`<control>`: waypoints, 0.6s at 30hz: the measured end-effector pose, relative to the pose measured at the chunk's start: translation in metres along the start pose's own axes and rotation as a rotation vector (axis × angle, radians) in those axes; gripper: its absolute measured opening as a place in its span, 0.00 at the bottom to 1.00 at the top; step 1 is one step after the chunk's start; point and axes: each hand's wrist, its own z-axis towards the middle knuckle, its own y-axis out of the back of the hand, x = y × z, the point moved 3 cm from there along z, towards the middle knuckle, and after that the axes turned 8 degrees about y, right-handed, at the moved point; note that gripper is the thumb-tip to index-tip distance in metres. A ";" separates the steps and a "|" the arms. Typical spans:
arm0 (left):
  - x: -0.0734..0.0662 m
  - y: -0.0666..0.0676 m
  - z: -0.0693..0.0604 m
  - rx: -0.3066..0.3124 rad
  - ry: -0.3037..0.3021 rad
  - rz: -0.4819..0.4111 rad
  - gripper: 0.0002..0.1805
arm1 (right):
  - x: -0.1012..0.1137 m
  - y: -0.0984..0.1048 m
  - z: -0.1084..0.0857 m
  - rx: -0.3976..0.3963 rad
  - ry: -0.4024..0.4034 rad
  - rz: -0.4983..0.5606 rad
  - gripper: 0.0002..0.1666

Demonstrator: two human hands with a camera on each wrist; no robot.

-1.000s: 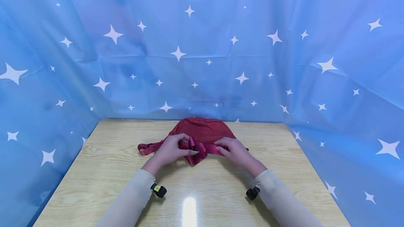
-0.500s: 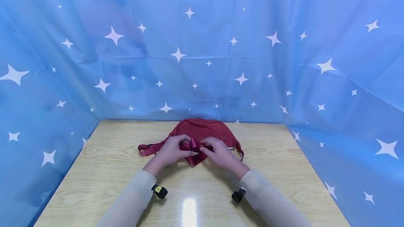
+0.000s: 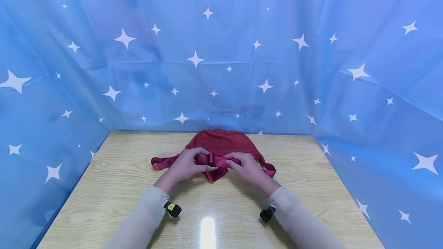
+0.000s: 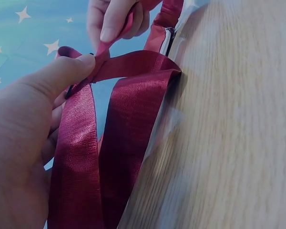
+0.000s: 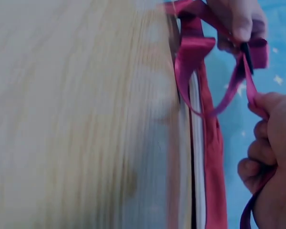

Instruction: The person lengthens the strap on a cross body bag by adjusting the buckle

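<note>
While the red bag (image 3: 221,141) lies near the tabletop's far edge, the left hand (image 3: 187,163) has its fingers pinching the strap (image 3: 220,162) at its black buckle (image 5: 247,58), apparently to steady it. Right hand (image 3: 247,169) fingers pinch strap just beside, likely for tension.

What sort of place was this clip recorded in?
Probably a staged recording booth: a blue, star-patterned backdrop hangs behind and to both sides of a wood-grain table, and the person wears small black wrist devices.
</note>
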 end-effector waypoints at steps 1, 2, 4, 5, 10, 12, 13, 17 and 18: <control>0.000 0.001 0.000 0.000 0.003 -0.001 0.21 | -0.002 0.003 -0.001 0.003 -0.003 -0.005 0.11; 0.001 0.002 0.000 -0.001 0.007 -0.003 0.21 | -0.004 0.006 -0.002 0.003 -0.003 -0.009 0.11; 0.001 0.003 -0.001 -0.004 0.014 -0.013 0.21 | -0.008 0.012 -0.004 0.000 -0.011 -0.016 0.11; 0.001 0.004 -0.001 -0.005 0.015 -0.021 0.21 | -0.011 0.015 -0.005 -0.006 -0.019 -0.014 0.11; 0.001 0.006 -0.001 -0.007 0.009 -0.011 0.21 | -0.018 0.026 -0.008 -0.015 -0.053 0.012 0.10; 0.001 0.005 -0.001 -0.002 0.006 -0.002 0.22 | -0.020 0.026 -0.007 0.007 -0.052 0.012 0.10; 0.001 0.005 -0.002 0.001 0.004 -0.003 0.23 | -0.020 0.026 -0.006 0.021 -0.044 0.000 0.11; -0.001 0.005 -0.003 0.003 -0.017 -0.003 0.22 | -0.012 0.017 -0.001 0.120 -0.022 -0.032 0.23; -0.001 0.005 -0.003 0.002 -0.028 0.001 0.22 | -0.009 0.014 0.002 0.142 -0.012 -0.036 0.27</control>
